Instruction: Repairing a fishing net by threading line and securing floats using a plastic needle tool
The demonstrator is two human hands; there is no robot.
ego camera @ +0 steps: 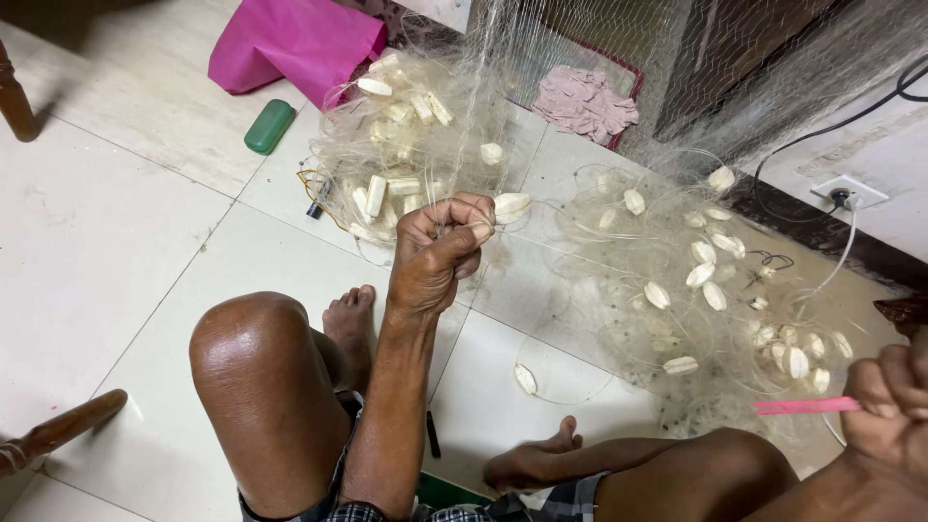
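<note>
Left hand (440,253) pinched closed on net line beside 1 white float (511,205), float just right of fingertips, long axis left-right. Right hand (894,401) fisted on pink needle (804,406), pointing left. Fishing net (619,251) spread on floor between them.

Left arm extended forward from between the raised knees, forearm near straight, wrist slightly bent; left hand (440,253) closed, thumb and fingertips pinched together at the top, knuckles toward the camera. Right hand (894,401) at the frame's right edge, only partly in view, fingers curled into a loose fist. Hands well apart, left held farther out than the right.
</note>
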